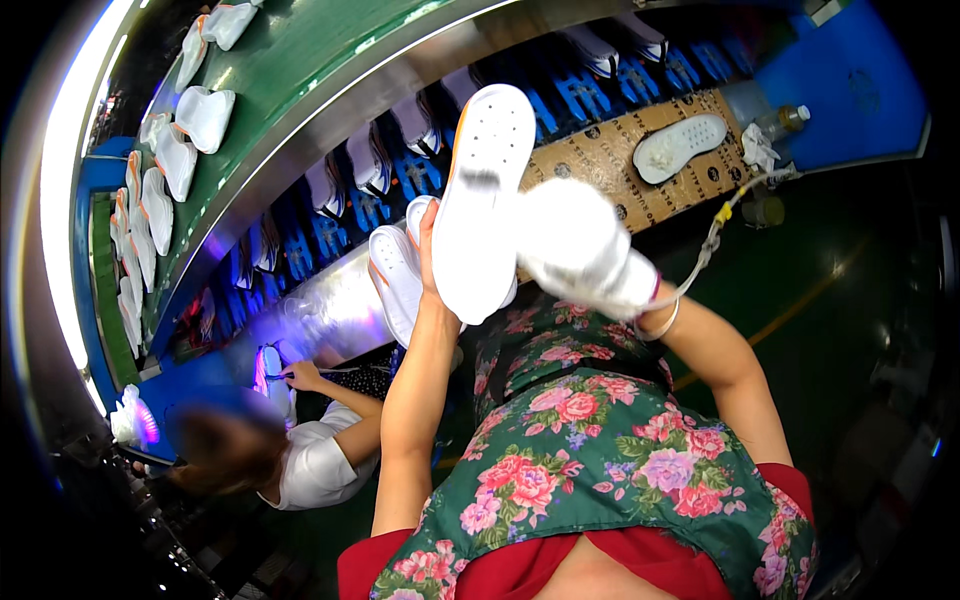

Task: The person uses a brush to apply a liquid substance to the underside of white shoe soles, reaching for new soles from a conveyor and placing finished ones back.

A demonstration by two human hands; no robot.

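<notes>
My left hand (430, 250) grips a white shoe sole (484, 215) with an orange edge, held up with its inner face showing. Small holes dot that face, and a grey mark lies across its middle. Another white sole (393, 278) shows behind my left hand; whether it is held or lying down I cannot tell. My right hand (585, 240) wears a thick white glove or wrap that hides the fingers. It is at the sole's right edge, smeared by motion. A pale cord (705, 255) with a yellow piece runs near my right wrist.
Cardboard (600, 150) ahead bears another white sole (680, 148), near crumpled tissue (758, 150) and a plastic bottle (785, 122). Shoe uppers sit on blue holders (415, 175) along the line. Several soles (205, 115) lie on the green upper belt (300, 60). A co-worker (325, 455) is at left.
</notes>
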